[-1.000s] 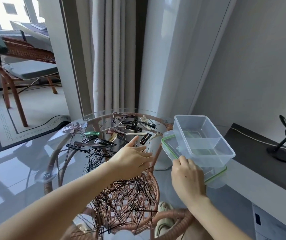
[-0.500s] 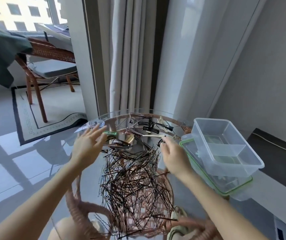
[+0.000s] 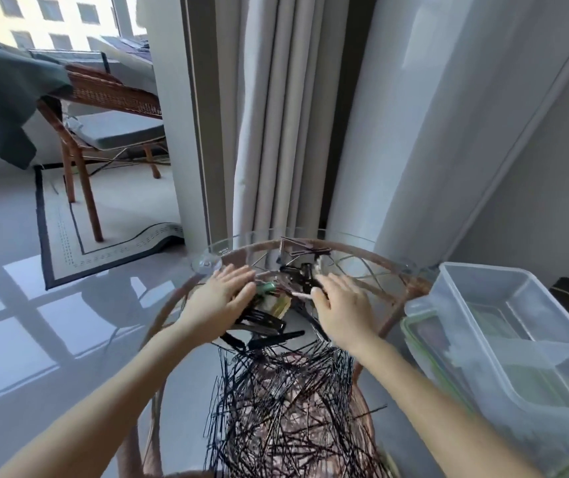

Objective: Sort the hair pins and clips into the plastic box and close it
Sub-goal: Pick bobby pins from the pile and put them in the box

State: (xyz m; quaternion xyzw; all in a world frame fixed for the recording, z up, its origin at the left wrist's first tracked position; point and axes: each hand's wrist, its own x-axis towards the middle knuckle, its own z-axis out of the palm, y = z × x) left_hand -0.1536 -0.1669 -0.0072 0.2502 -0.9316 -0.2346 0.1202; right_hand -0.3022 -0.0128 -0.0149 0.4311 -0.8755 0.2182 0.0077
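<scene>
Glass counter [image 3: 362,243]: the plastic box [image 3: 465,326] stands open at its right edge on its lid [image 3: 414,326] and appears empty. The hair pins [image 3: 286,408] lie heaped at the near side. Since half a second ago, the left hand [image 3: 221,298] and right hand [image 3: 341,308] have closed inward. Their fingers are straight and lie flat against the clips [image 3: 269,315] from either side. Judgement: gathering has begun; nothing is boxed yet.
</scene>
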